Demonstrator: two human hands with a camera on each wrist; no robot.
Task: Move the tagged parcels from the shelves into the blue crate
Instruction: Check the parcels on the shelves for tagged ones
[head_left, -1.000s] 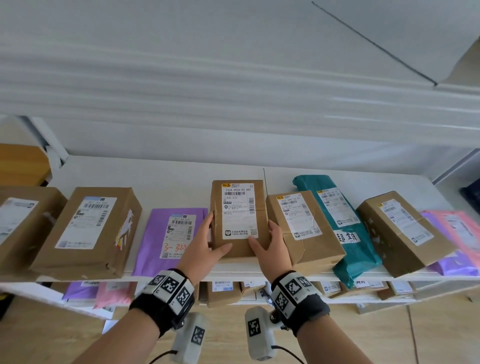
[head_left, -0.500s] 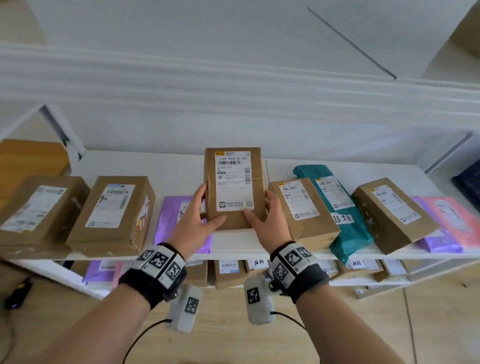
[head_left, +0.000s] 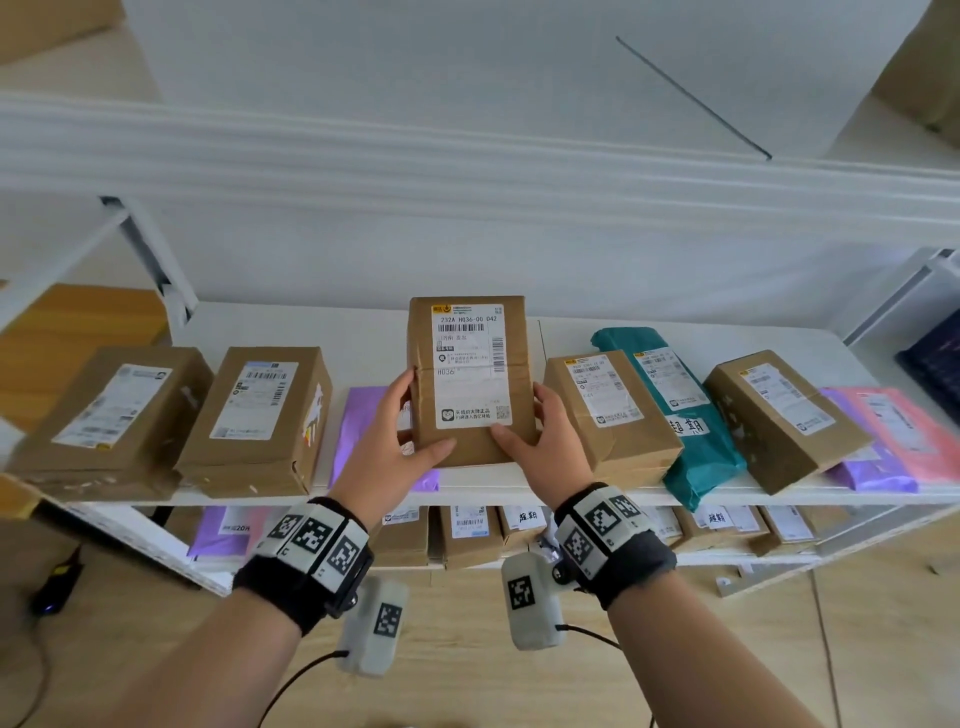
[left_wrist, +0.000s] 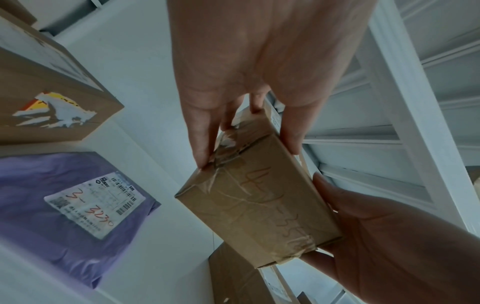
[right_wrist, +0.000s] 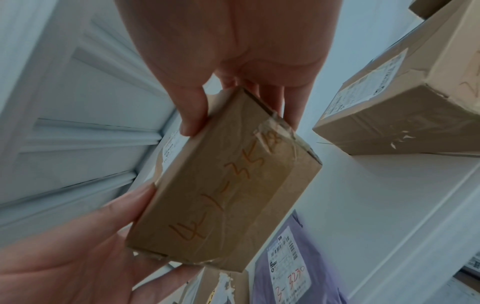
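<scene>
A small brown cardboard parcel (head_left: 470, 379) with a white shipping label is held up above the white shelf (head_left: 363, 332), tilted with its label toward me. My left hand (head_left: 400, 441) grips its left side and lower corner, thumb on the front. My right hand (head_left: 540, 441) grips its right side the same way. The wrist views show the parcel's taped end (left_wrist: 259, 205) (right_wrist: 223, 195) with orange handwriting, fingers (left_wrist: 205, 131) behind it and thumbs in front. The blue crate is not in view.
On the shelf lie brown boxes at left (head_left: 260, 415) (head_left: 111, 415), a purple mailer (head_left: 363, 436) under my left hand, a brown box (head_left: 608, 410), a teal mailer (head_left: 680, 410), another box (head_left: 779, 415) and pink and purple mailers (head_left: 893, 436) at right. More parcels fill the lower shelf (head_left: 467, 530).
Both hands have lifted the small brown parcel off the shelf and tilted it upright toward me. The view has pulled back and downward.
</scene>
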